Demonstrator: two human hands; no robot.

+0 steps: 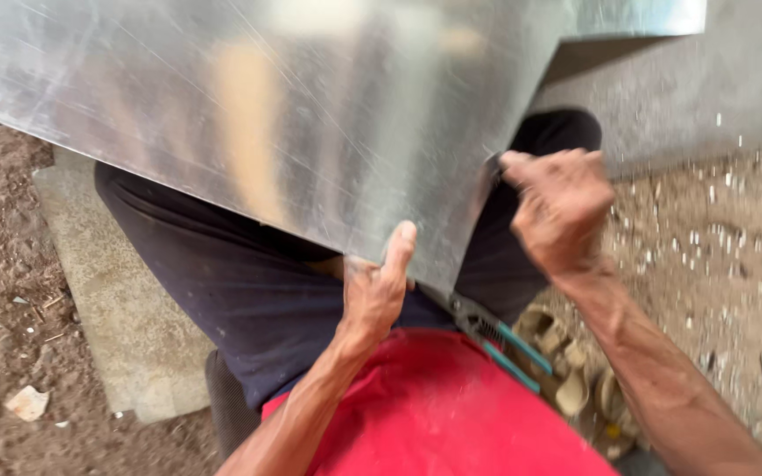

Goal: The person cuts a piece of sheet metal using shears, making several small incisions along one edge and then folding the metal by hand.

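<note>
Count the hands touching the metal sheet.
2. The left hand grips the metal sheet at its lower edge, thumb on top. The right hand clenches the sheet's right edge. No other hands show; the sheet hides whatever lies behind it.

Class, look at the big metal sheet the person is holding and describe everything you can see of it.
The metal sheet is thin, shiny and silver-grey, with fine scratches and blurred reflections. It fills the upper part of the view and slopes over the person's dark-trousered lap. Its lower edge runs diagonally to a corner near the hands. The left hand pinches that lower edge, thumb on top. The right hand grips the right-hand edge. Green-handled snips lie just beneath the corner.
</note>
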